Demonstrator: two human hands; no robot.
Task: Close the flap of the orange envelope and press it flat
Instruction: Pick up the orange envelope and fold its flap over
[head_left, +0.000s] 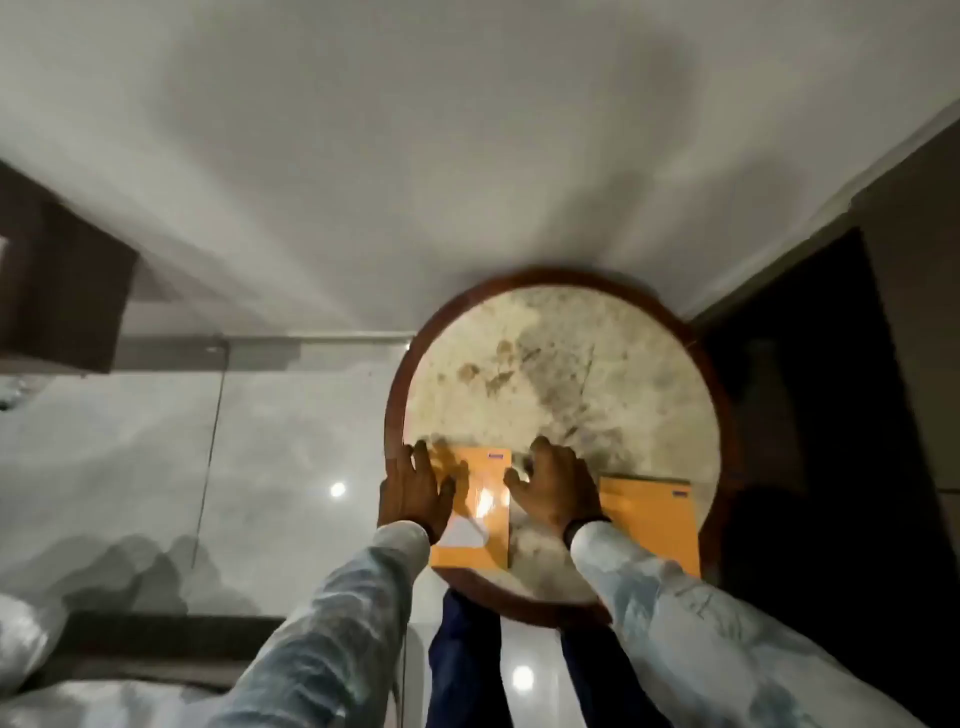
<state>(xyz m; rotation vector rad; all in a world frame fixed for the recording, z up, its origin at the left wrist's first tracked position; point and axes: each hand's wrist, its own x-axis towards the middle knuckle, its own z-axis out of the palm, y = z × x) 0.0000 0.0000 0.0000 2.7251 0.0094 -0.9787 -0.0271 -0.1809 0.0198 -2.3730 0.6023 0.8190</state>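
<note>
Head view looks down on a round marble table (571, 364) with a dark wood rim. An orange envelope (480, 499) lies near its front-left edge, another envelope (654, 525) beside it. Left hand (413, 488) presses flat, fingers spread, on the first; right hand (556, 486) rests open, gripping nothing.

A round table (566, 364) is standing against a white wall (415, 156); a second envelope (652, 519) is lying near its right rim.
</note>
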